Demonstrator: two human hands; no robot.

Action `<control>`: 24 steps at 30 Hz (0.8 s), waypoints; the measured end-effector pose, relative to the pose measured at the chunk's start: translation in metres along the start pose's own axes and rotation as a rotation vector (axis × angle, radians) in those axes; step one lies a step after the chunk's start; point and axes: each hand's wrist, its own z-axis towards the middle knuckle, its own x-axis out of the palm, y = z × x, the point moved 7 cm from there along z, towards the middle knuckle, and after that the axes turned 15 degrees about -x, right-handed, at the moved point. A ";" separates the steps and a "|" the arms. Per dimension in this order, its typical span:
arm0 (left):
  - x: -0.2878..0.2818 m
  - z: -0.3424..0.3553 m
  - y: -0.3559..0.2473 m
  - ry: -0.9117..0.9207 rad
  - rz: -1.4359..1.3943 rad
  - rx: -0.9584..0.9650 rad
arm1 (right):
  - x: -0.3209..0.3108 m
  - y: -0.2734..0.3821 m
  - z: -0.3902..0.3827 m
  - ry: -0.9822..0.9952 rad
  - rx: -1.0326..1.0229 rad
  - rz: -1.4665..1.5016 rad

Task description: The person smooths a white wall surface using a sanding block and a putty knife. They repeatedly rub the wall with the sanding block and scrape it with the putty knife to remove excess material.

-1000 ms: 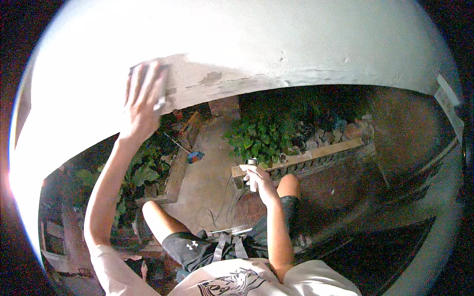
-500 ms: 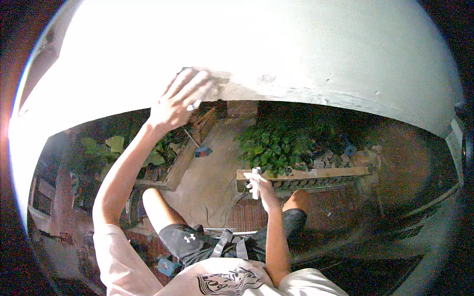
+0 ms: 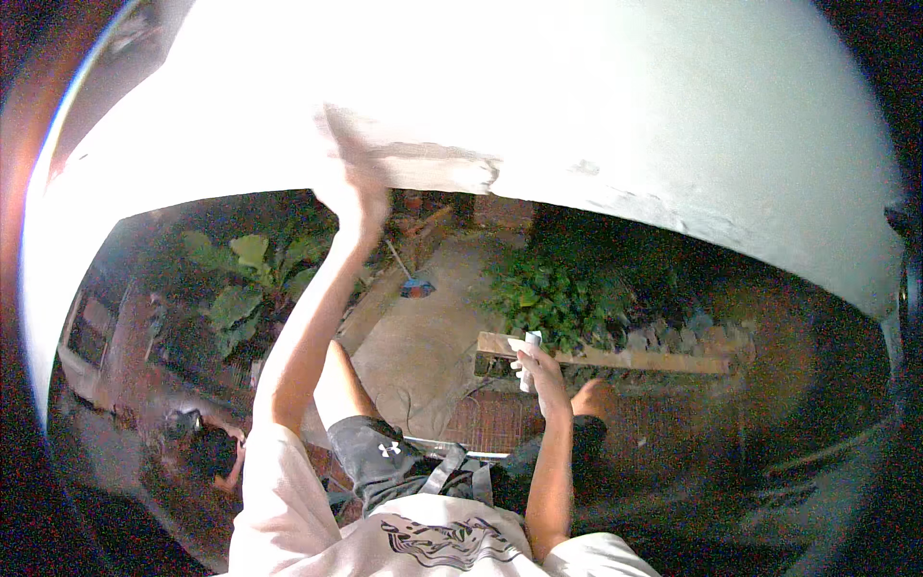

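Two hands show, with one white cylinder [image 3: 533, 339] and one broad white surface [image 3: 673, 115]. The left hand [image 3: 356, 192] is up against the surface's lower edge in view (too blurred and bright to tell whether it holds anything). The right hand [image 3: 543, 373] is closed around the cylinder, which stands nearly upright, one end poking above the fingers, well apart from the surface.

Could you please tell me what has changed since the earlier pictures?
The left hand has moved left along the white surface, farther from its grey mark; the camera view has shifted too. The right hand keeps its grip on the small pale object.
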 end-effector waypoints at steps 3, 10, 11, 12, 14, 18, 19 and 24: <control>-0.007 -0.030 -0.045 0.262 0.126 0.711 | 0.021 -0.004 0.002 0.106 0.038 -0.002; -0.043 0.111 0.071 -0.230 -0.541 -0.428 | 0.049 -0.012 0.003 0.230 0.050 -0.060; -0.036 0.106 0.062 -0.190 -0.474 -0.350 | 0.051 -0.013 0.003 0.242 0.041 -0.068; -0.030 0.100 0.050 -0.139 -0.414 -0.264 | 0.052 -0.019 0.004 0.237 0.098 -0.130; -0.016 0.072 0.019 -0.039 -0.289 -0.090 | 0.061 -0.017 0.007 0.303 0.019 -0.141; -0.005 0.020 -0.030 0.130 0.113 0.436 | 0.076 -0.018 0.008 0.352 -0.010 -0.107; -0.008 0.024 -0.028 0.202 0.053 0.497 | 0.079 -0.021 0.006 0.383 0.023 -0.152; -0.035 0.095 0.070 0.235 0.149 -0.153 | 0.075 -0.021 -0.003 0.349 0.115 -0.216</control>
